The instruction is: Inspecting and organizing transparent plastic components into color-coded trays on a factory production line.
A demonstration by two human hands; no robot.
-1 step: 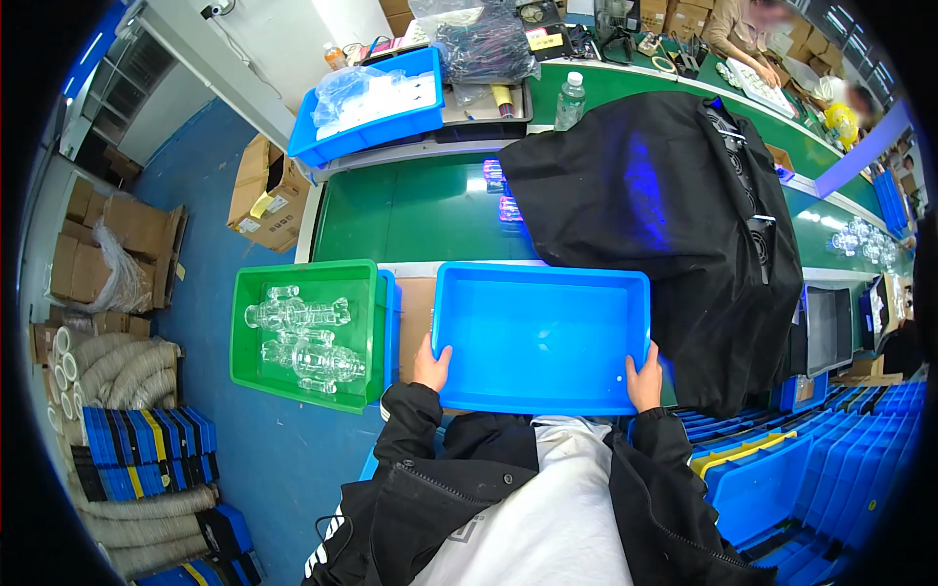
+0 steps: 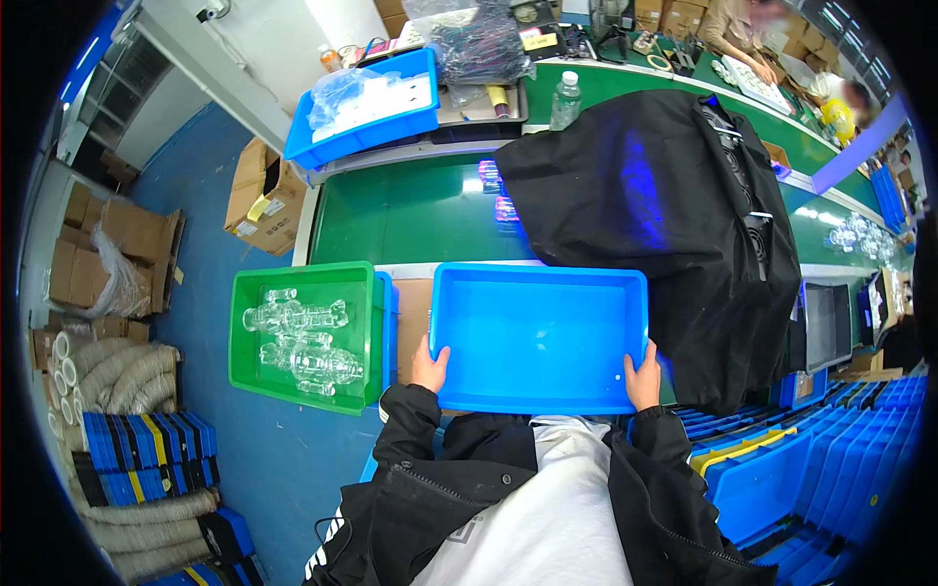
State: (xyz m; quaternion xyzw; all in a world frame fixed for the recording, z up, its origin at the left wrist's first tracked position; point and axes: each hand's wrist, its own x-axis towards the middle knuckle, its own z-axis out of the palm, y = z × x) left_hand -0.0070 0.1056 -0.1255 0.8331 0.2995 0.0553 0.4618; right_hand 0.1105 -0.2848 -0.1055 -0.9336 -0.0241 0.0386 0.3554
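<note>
An empty blue plastic bin (image 2: 539, 337) sits level in front of my body, held between both hands. My left hand (image 2: 428, 367) grips its left side near the front corner, thumb over the rim. On the opposite side, my right hand (image 2: 643, 379) grips the bin the same way; the fingers under the rim are partly hidden. To the left, a green bin (image 2: 373, 337) rests on another blue bin, of which only an edge shows. Several clear, transparent plastic parts (image 2: 311, 361) lie inside the green one.
Beyond the bin runs a green conveyor (image 2: 391, 210), with a black cloth cover (image 2: 606, 186) over its right part. Glowing clear parts (image 2: 504, 207) show at the cloth's edge. Stacked blue bins (image 2: 757, 483) stand at right; a cardboard box (image 2: 269, 200) is at left. Someone works far right.
</note>
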